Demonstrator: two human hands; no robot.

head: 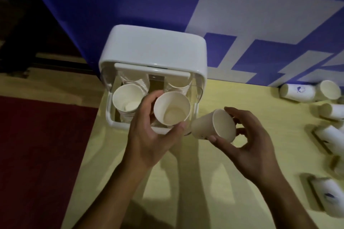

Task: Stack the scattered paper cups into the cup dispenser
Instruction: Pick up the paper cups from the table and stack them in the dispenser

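Cup dispenser (pixel 154 48), left slot: stack (pixel 128 102). Left hand (pixel 147 135) grips upright cup (pixel 172 108) over the right slot. Right hand (pixel 249 147) pinches tilted cup (pixel 212 126) just beside it, base pointing left. Loose cups (pixel 297 91) lie far right.

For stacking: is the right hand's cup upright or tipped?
Tipped: the cup in the right hand lies sideways, base toward the dispenser.

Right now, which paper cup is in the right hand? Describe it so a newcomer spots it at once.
Find the white plastic cup dispenser on the yellow table. Just right of its open tray, the right hand grips a white paper cup. Unlike the upright paper cup in the left hand, this one is tipped sideways, mouth facing right.
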